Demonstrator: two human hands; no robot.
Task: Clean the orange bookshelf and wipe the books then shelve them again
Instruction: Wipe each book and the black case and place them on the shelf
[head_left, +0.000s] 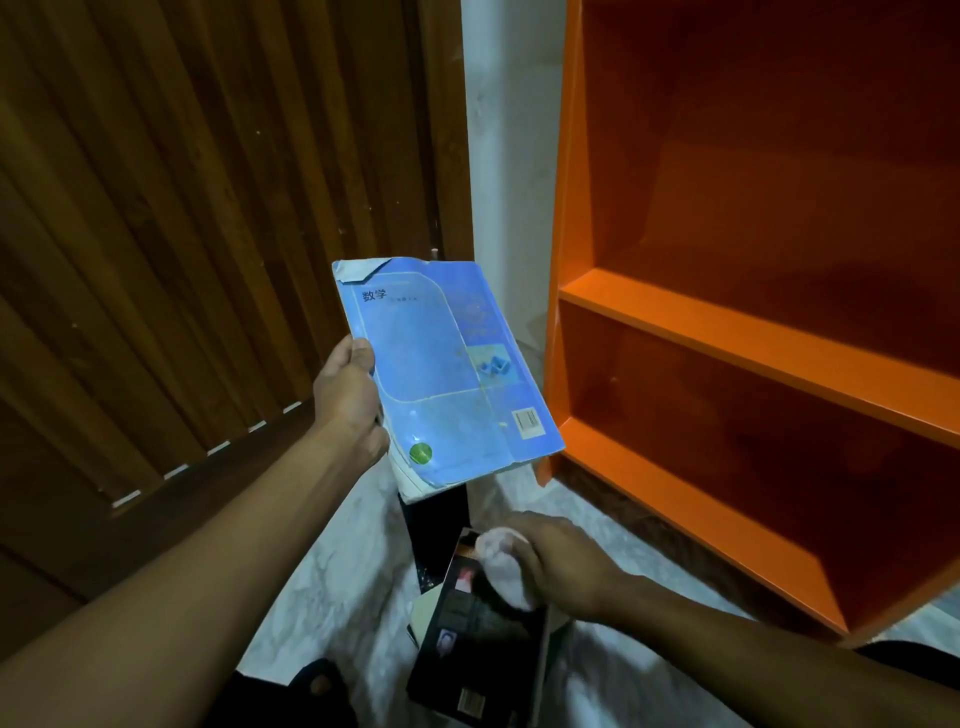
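My left hand (349, 397) grips a worn blue paperback (441, 374) by its left edge and holds it up, cover toward me, just left of the orange bookshelf (727, 332). Its shelves show no books in view. Lower down, my right hand (563, 564) holds a crumpled pale cloth (503, 566) over a black book (483, 629) that lies on a small pile on the floor.
A dark slatted wooden door (182, 234) fills the left side. A white wall strip (506, 156) separates it from the shelf. The floor (332, 587) is pale marble. Another dark book (436, 519) stands behind the pile, below the blue one.
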